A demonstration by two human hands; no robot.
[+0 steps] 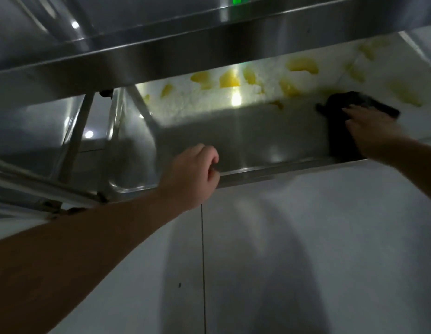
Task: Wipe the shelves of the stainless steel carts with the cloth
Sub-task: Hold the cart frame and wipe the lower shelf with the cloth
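Observation:
A stainless steel cart fills the upper half of the head view. Its lower shelf (245,138) lies under a wider upper shelf (161,56). My left hand (192,174) grips the lower shelf's front rim, fingers curled over the edge. A dark cloth (337,131) lies on the right part of that shelf. My right hand (371,133) presses flat on the cloth with its fingers stretched toward the back. The cloth's far end is blurred.
A white wall with yellow blotches (303,65) stands behind the shelf. Steel legs and braces (77,133) of the cart cross at the left. Below the shelf lies pale floor (281,261) with a thin dark seam and soft shadows.

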